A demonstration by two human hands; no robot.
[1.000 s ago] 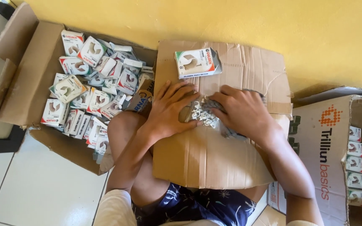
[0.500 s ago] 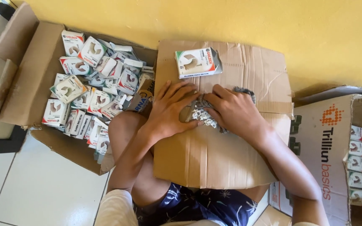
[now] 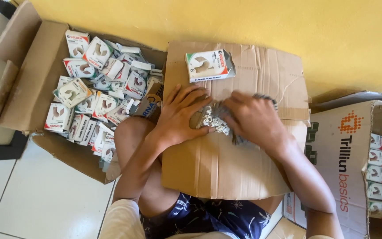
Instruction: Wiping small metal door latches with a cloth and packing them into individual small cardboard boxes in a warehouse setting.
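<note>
Hands worked a heap of small white clips (image 3: 213, 120) mid-cardboard sheet (image 3: 226, 172) | left hand (image 3: 180, 116) lay flat, fingers spread, at heap's 9 o'clock | right hand (image 3: 255, 119) cupped over it at 3 o'clock, grip hidden | step judged: gathering clips; next calls for pinching a batch toward small open box (image 3: 208, 65) at 12 o'clock.

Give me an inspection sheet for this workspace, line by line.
Surface: creased cardboard sheet across the person's lap.
Job's things: heap of small white clips between both hands; one small printed box lying above them.
Clutter: open carton on the left, filled with many small boxes; second carton on the right with boxes in a row.
Hands: left hand flat beside the clips; right hand over them, blurred.
Cables: nothing seen.
Surroundings: yellow wall, white tiled floor.
</note>
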